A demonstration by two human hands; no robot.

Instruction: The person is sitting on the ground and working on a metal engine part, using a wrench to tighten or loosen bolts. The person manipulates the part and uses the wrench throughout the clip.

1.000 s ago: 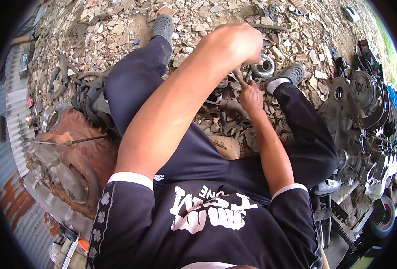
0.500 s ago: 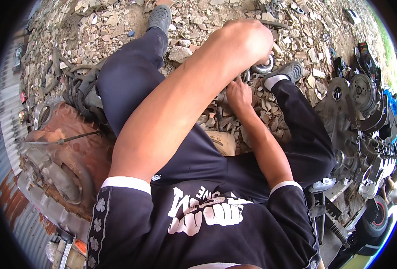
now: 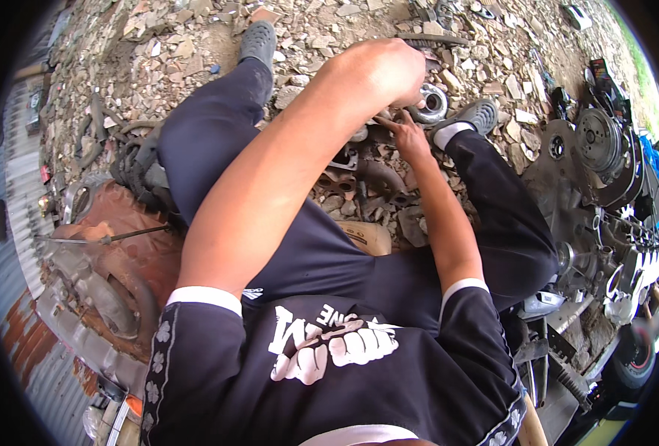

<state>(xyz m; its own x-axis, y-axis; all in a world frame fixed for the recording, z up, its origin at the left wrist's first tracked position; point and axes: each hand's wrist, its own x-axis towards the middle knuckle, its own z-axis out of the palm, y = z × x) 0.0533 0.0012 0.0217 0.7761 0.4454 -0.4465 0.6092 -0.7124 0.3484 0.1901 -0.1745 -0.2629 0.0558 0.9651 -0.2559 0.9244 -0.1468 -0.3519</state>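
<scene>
My left hand [image 3: 402, 74] is curled over metal parts between my legs, beside a silver turbocharger housing [image 3: 428, 104]; whatever its fingers grip is hidden. My right hand [image 3: 411, 143] is just below, fingers bent at the parts under the left hand; what they hold is too small to tell. Dark manifold pieces [image 3: 374, 175] lie below and left of the right hand. A short hose or bar [image 3: 437, 39] lies beyond my left hand.
My outstretched legs frame the work on broken-stone ground [image 3: 181, 44]. A rusty metal pan [image 3: 143, 267] and hoses [image 3: 95, 134] lie left, beside corrugated sheeting [image 3: 21, 230]. Engine parts and brake drums [image 3: 597, 137] crowd the right, with a small wheel [image 3: 634, 357].
My left hand moved right over the past second, then back left and slightly down. My right hand shifted left, then back right and up, uncovering more of the manifold pieces.
</scene>
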